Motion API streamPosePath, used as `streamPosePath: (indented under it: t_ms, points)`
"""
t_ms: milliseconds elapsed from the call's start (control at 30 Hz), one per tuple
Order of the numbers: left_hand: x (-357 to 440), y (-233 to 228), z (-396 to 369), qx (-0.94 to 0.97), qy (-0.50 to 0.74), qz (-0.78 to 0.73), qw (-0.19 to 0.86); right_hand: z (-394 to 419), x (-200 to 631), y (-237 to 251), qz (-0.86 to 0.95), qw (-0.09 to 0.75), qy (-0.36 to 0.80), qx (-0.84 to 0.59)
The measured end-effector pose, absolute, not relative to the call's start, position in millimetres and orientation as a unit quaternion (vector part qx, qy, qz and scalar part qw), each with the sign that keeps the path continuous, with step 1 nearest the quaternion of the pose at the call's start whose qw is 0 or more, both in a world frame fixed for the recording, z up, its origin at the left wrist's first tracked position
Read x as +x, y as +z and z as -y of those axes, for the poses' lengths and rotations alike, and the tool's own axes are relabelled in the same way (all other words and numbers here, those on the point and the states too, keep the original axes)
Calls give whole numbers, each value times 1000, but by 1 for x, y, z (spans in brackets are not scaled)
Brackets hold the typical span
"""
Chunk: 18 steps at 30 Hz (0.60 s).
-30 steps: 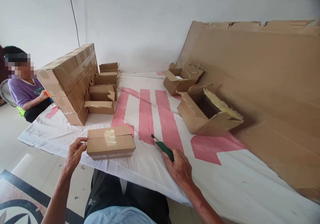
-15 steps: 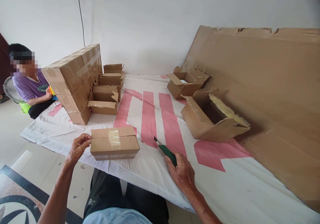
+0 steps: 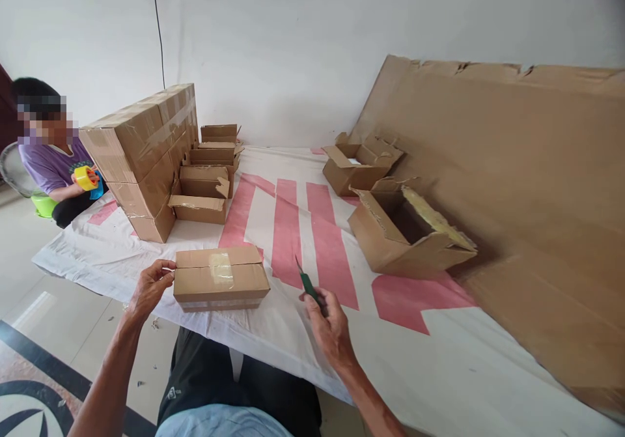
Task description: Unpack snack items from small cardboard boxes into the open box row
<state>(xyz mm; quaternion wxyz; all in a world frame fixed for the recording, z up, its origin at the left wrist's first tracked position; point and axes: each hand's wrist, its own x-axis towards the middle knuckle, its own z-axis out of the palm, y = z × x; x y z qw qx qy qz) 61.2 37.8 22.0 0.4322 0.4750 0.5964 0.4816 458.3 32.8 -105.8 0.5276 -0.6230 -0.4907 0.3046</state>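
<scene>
A small taped cardboard box lies in front of me on the white and pink sheet. My left hand touches the box's left end with its fingertips. My right hand grips a green-handled utility knife, blade pointing away from me, a short way right of the box and apart from it.
A stack of sealed cartons stands at the back left, with several small open boxes beside it. Two open boxes sit at the right. A big cardboard sheet leans on the wall. A person at far left holds a tape roll.
My right hand has raised the knife and brought it left, closer to the box. The person at left has lifted a yellow tape roll. My left hand stays at the box's end.
</scene>
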Motion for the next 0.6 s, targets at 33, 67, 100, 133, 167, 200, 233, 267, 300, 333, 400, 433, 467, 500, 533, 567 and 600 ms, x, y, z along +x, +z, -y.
streamPosePath:
  t_ms: [33,67,100,133,167,200,233,267,300,333,400,433,467,500,533,567,600]
  points:
    - [61,22,-38,474,482,-598,430,-34,448,-95,485,537,347,-597]
    - [61,22,-39,474,483,-599,428,-35,438,-86,478,547,378,-574]
    - [61,22,-39,473,485,-599,427,-37,429,-77,476,554,399,-554]
    - [62,22,-40,472,488,-598,426,-39,421,-69,476,561,411,-539]
    - [63,22,-40,472,490,-596,425,-42,414,-63,478,566,414,-529]
    - [63,22,-41,474,493,-595,423,-44,408,-57,482,568,413,-524]
    - [64,22,-41,478,494,-593,418,-46,402,-53,486,567,410,-523]
    - [65,21,-41,482,496,-593,413,-47,398,-50,492,563,408,-524]
    - [66,21,-40,487,495,-593,407,-47,395,-48,497,556,407,-527]
    - [67,20,-39,492,495,-593,402,-47,393,-46,502,550,407,-529]
    - [69,19,-37,502,494,-592,391,-44,390,-44,506,541,407,-534]
    - [70,19,-35,508,495,-590,385,-43,390,-43,507,539,407,-536]
    - [71,18,-34,515,496,-588,378,-41,390,-43,509,537,406,-537]
    - [72,19,-32,522,498,-585,371,-39,391,-44,511,535,404,-538]
    - [74,19,-31,528,500,-581,366,-38,392,-44,513,534,403,-537]
    - [75,19,-30,533,502,-576,364,-37,393,-44,516,533,402,-536]
    - [76,20,-29,537,502,-571,365,-36,395,-45,519,532,400,-535]
